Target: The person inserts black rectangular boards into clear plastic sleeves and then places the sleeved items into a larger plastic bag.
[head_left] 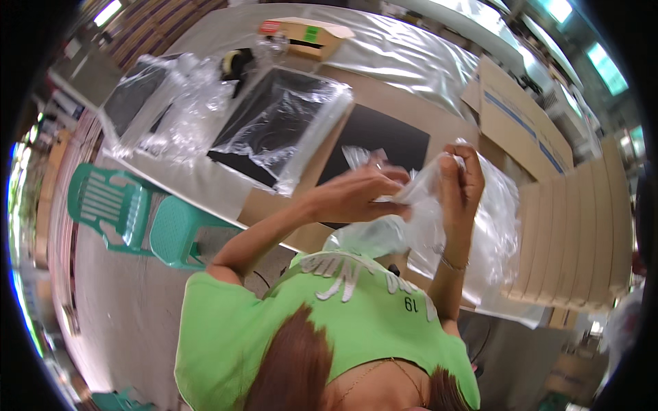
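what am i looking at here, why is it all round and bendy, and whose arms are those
This is one picture from a wide fisheye camera worn on a person's head, looking down, so straight edges curve near the rim. The arms are the wearer's own, in a green shirt. The left hand and right hand both grip a clear plastic bag held above a cardboard-covered table. On the table lie a black sheet in clear plastic, more loose plastic wrap, a small cardboard box and stacked flat cartons. Green plastic chairs stand at the left.
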A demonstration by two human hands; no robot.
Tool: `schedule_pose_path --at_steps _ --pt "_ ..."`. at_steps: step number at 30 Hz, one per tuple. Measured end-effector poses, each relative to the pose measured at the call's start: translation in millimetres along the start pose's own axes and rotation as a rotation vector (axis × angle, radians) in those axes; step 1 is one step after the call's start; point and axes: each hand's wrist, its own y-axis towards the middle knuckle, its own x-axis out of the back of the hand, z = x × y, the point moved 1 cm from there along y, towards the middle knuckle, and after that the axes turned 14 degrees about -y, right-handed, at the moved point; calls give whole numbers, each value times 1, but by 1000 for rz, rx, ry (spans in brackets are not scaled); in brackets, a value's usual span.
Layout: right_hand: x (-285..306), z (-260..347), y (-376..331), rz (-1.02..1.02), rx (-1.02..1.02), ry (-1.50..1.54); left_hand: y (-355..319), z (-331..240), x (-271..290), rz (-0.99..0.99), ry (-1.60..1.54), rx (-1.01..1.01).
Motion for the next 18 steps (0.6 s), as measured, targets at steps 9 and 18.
schedule_pose_path --at_steps 9,18 --pt "59 -103 -75 1052 -567 252 -39 81 -19 -399 -1738 423" --pt "8 -120 -106 425 -843 534 -50 66 -74 80 -2256 292"
